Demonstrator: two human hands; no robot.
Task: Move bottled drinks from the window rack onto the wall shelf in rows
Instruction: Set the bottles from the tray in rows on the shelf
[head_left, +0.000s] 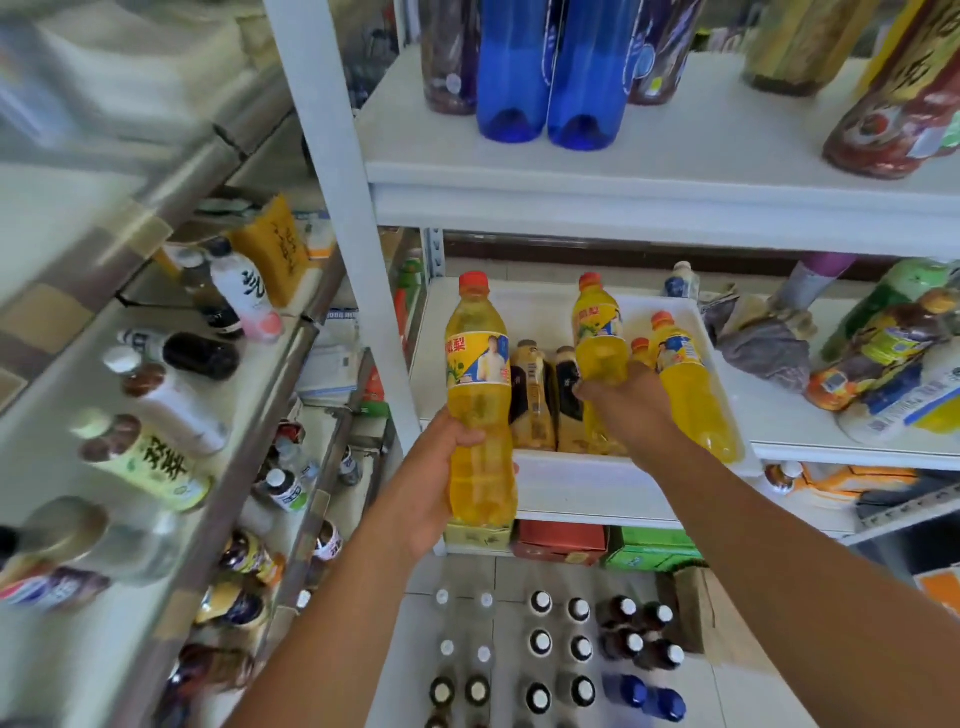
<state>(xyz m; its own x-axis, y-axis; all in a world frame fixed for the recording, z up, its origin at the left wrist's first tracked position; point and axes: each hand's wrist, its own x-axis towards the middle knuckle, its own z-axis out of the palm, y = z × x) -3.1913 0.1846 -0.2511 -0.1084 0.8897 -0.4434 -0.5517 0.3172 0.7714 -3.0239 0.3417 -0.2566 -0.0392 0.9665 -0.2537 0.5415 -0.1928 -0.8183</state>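
Observation:
My left hand (431, 467) grips a yellow drink bottle (480, 395) with an orange cap, held upright in front of the white wall shelf (587, 486). My right hand (631, 410) grips a second yellow bottle (600, 338) over the shelf's white tray. A third yellow bottle (685, 379) stands just right of it, with another orange cap (640, 345) showing behind my hand. Two brown-and-cream bottles (532, 395) stand between the held bottles. The window rack (156, 364) on the left carries several assorted bottles.
Two blue bottles (550, 78) and dark ones stand on the upper shelf. A grey rag (763, 343) and a heap of bottles (893, 358) lie at the right of the middle shelf. Several capped bottles (561, 649) stand on the floor below, with cartons (561, 540) under the shelf.

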